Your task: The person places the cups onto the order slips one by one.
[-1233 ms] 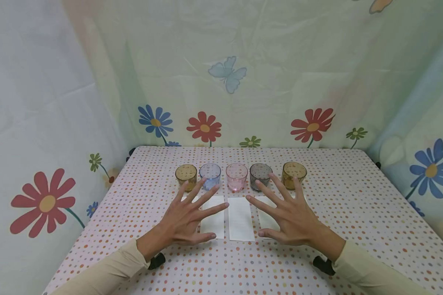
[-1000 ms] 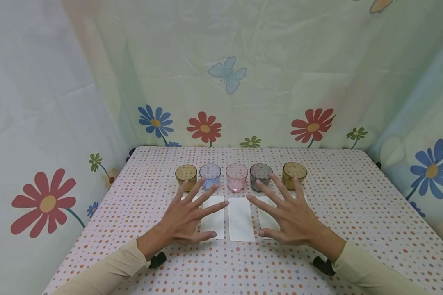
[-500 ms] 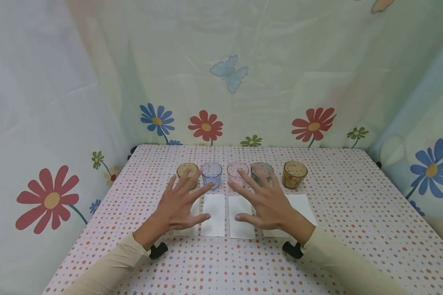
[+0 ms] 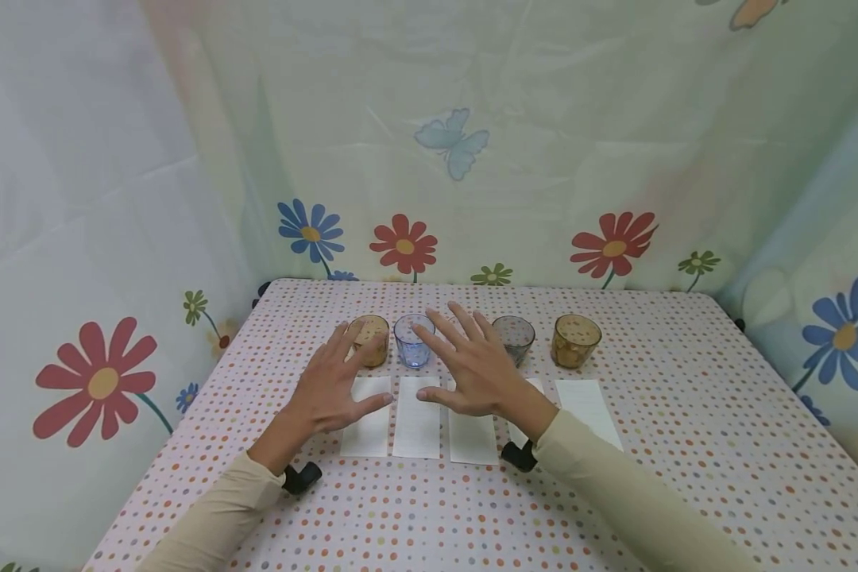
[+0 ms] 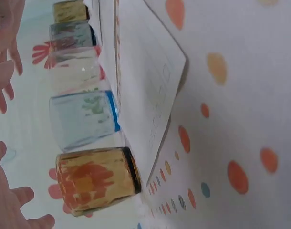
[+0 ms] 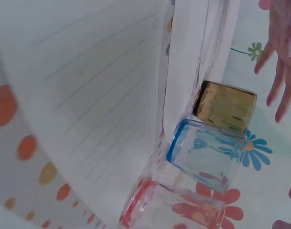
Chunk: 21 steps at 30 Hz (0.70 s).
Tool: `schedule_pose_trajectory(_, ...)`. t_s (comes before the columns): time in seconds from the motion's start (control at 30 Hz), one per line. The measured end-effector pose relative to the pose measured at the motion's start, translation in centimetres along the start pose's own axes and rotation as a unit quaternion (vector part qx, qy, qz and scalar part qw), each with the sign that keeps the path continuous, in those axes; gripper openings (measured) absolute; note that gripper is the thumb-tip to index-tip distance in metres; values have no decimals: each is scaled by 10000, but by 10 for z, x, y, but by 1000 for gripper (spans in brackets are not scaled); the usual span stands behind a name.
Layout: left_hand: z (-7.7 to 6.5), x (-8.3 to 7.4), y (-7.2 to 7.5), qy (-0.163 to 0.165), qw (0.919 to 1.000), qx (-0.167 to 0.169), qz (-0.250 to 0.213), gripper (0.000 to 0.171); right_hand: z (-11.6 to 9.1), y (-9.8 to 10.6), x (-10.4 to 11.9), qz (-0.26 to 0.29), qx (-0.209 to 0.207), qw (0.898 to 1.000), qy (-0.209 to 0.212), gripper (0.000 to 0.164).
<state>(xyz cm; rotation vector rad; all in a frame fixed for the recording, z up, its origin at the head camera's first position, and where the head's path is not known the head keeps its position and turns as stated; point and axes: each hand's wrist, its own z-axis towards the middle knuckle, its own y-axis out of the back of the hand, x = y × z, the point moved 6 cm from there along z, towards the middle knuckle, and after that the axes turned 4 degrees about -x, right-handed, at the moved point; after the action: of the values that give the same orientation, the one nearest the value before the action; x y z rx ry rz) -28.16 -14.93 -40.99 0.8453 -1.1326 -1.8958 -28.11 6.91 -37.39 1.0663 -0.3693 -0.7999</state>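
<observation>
My left hand (image 4: 329, 389), fingers spread, hovers over the near left side of the row of cups, its fingertips overlapping the left amber glass cup (image 5: 95, 179) in the head view. My right hand (image 4: 479, 369) is also spread, in the middle of the row, holding nothing. Behind it the pink glass cup (image 6: 176, 207) is hidden in the head view but shows in both wrist views. A blue glass cup (image 4: 414, 345) stands between the hands' fingertips. Right of the right hand are a grey glass cup (image 4: 518, 338) and another amber glass cup (image 4: 576, 342).
Several white paper sheets (image 4: 418, 421) lie in a row in front of the cups, some partly under the hands in view. Faint lines show on one sheet (image 6: 102, 95). A dotted cloth (image 4: 400, 516) covers the table, with flowered curtains (image 4: 529, 183) around it.
My right hand has moved left, from before the grey and right amber cups to before the pink one. My left hand has drifted slightly left and up. The view has shifted slightly.
</observation>
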Motion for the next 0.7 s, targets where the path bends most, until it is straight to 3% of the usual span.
schedule_pose_trajectory(0.27,0,17,0,407,9946,12,-953,95,22,-12,2,251,79,9996,-82,94)
schedule_pose_trajectory(0.5,-2,28,-3,692,9809,-18,-1818,91,40,-20,4,718,-12,9974,-62,87)
schedule_pose_trajectory(0.7,-2,34,-2,752,9687,-142,-2360,88,53,-28,5,1064,221,9938,-234,83)
